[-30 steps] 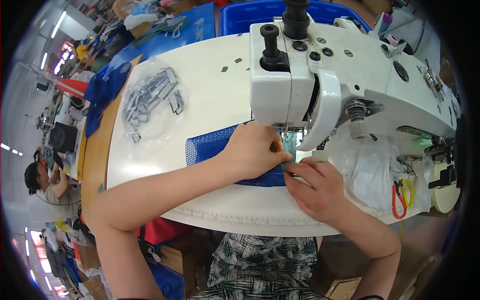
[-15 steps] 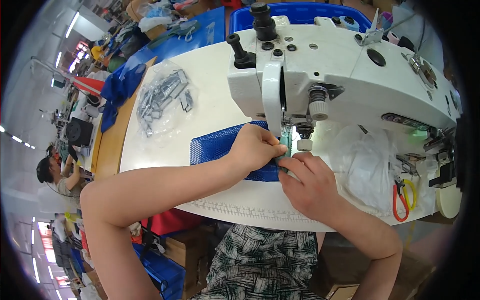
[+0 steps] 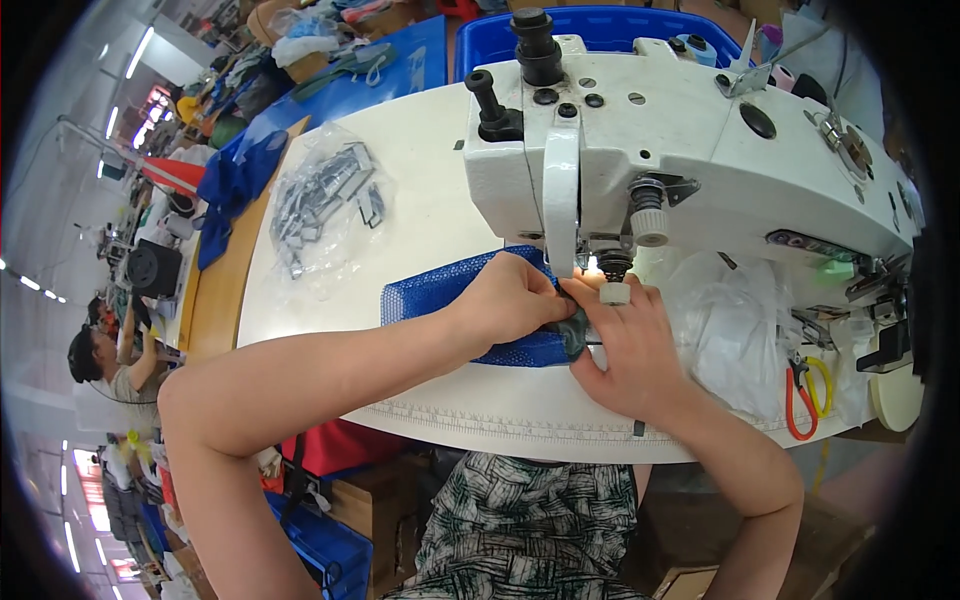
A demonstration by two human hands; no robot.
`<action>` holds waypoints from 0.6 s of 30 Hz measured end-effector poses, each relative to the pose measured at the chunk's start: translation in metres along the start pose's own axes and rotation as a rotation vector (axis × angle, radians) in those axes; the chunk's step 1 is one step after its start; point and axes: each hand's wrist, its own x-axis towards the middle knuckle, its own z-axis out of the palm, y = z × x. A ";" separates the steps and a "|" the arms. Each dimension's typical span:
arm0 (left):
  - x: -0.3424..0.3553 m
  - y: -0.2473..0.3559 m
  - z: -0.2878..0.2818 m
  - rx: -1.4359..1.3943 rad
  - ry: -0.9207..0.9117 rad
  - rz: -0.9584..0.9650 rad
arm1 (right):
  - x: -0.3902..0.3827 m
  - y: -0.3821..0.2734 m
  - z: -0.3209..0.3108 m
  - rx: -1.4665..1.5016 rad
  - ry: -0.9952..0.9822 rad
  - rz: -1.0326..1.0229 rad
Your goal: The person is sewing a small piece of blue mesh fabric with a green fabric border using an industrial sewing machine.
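A piece of blue mesh fabric (image 3: 425, 290) lies on the white sewing table, with a dark green edge strip (image 3: 572, 335) along its right side. My left hand (image 3: 508, 300) rests over the mesh, thumb and fingers pinching it close to the strip. Opposite it, my right hand (image 3: 630, 340) has its fingertips at the strip's upper end, beneath the head of the white sewing machine (image 3: 600, 140). Its fingers are bent and partly hidden by a machine knob; they appear to grip the strip's edge. The needle area is mostly hidden behind the machine head and my fingers.
A clear bag of grey metal or plastic pieces (image 3: 325, 205) lies left of the machine. Right of my hand are a crumpled clear plastic bag (image 3: 735, 330) and red-and-yellow-handled cutters (image 3: 805, 395). A blue crate (image 3: 640, 18) stands behind. Another person (image 3: 115, 360) sits far left.
My right hand has moved up slightly, toward the machine's needle area. The green strip has turned and bunched between my hands, and the mesh's right edge has shifted a little right.
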 end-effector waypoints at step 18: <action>0.006 -0.069 0.002 0.543 0.351 1.011 | -0.003 -0.001 -0.012 0.029 -0.080 0.015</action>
